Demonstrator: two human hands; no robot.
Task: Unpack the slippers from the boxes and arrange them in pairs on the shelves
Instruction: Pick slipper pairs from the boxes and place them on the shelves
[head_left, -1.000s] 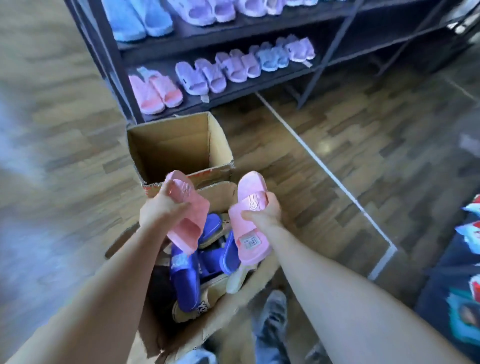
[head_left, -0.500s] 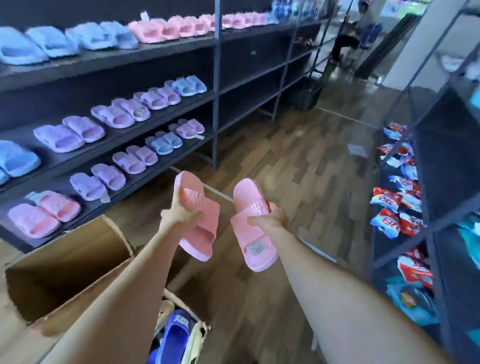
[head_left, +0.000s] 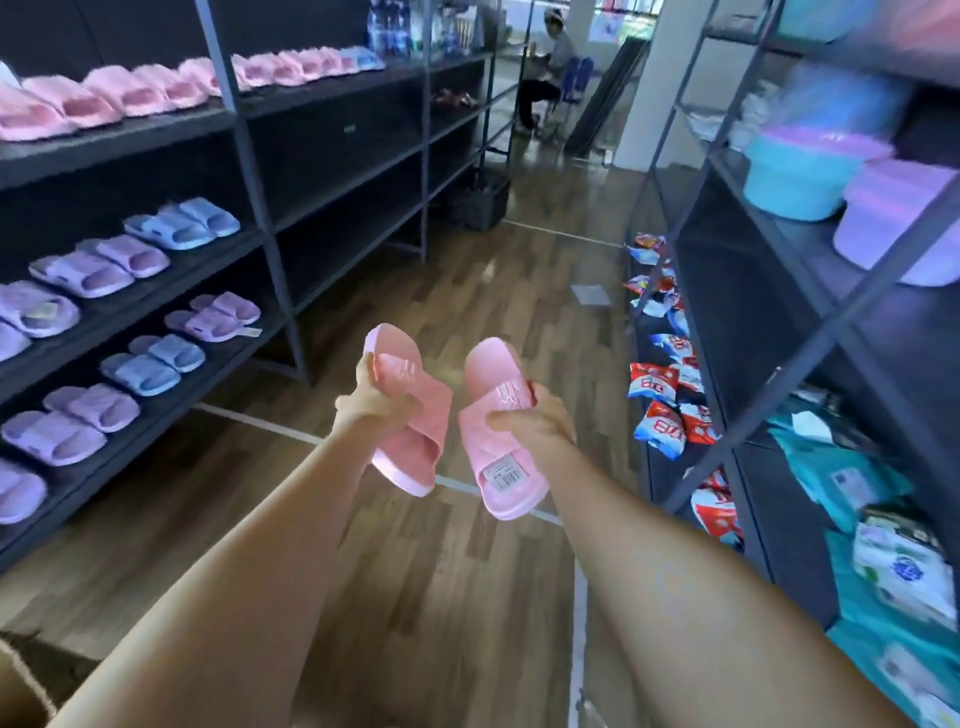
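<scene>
Two pink slippers held up over the wooden floor (head_left: 415, 597) of the aisle, one in each hand, just beside each other and not touching.

- Left hand (head_left: 371, 402): fingers curled round the strap of the left slipper (head_left: 415, 436), toe pointing up, sole turned partly away.
- Right hand (head_left: 530, 421): fingers and thumb pinch the strap of the right slipper (head_left: 493, 447). A white price label (head_left: 506, 474) sits on its heel end.
- Dark shelves (head_left: 258, 208) run along the left. Lilac pairs (head_left: 213, 317) and blue pairs (head_left: 153, 364) sit near the front edges of the lower boards, and fluffy pink slippers (head_left: 130, 93) sit along the top board. A shelf upright stands between the hands and those rows.
- Right rack (head_left: 779, 374): turquoise basin (head_left: 800, 176), lilac basin (head_left: 904, 223), red-and-blue packets (head_left: 665, 415) at the bottom shelf's front edge.
- Corner of a cardboard box (head_left: 15, 696) at lower left.
- Far end of the aisle: black crate (head_left: 478, 200), loose paper (head_left: 589, 294) on the floor, a seated person (head_left: 545, 78).
</scene>
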